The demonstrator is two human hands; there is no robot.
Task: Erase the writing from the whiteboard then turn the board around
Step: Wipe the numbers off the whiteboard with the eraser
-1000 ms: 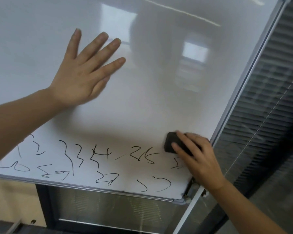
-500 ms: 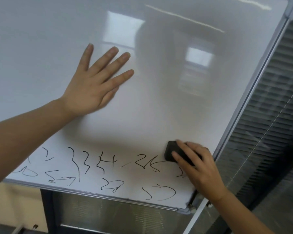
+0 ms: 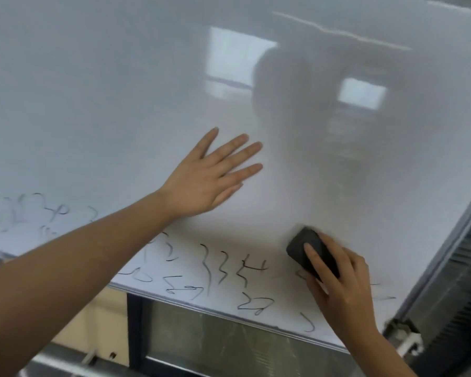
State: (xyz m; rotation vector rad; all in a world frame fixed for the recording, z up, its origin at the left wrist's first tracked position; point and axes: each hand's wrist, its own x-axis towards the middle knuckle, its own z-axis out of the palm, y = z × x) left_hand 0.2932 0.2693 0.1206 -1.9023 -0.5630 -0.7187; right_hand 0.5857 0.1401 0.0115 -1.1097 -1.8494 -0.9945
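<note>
The whiteboard [image 3: 120, 91] fills most of the view, tilted, its upper area wiped blank. Black handwriting [image 3: 226, 270] runs along the bottom strip, and fainter marks [image 3: 30, 213] sit at the far left. My left hand [image 3: 210, 178] lies flat on the board with fingers spread, above the writing. My right hand [image 3: 340, 284] presses a black eraser [image 3: 307, 251] against the board at the lower right, over the right end of the written rows. Some strokes under that hand look smeared or hidden.
The board's metal frame edge [image 3: 201, 311] runs along the bottom, with a corner bracket [image 3: 403, 336] at the lower right. Dark window blinds [image 3: 462, 281] hang to the right. Below the board is a dark-framed glass panel [image 3: 215, 344].
The view shifted up and left, showing more of the board's left side. My right hand slid the eraser left over the "25" figures, which are now smeared. My left hand stays flat.
</note>
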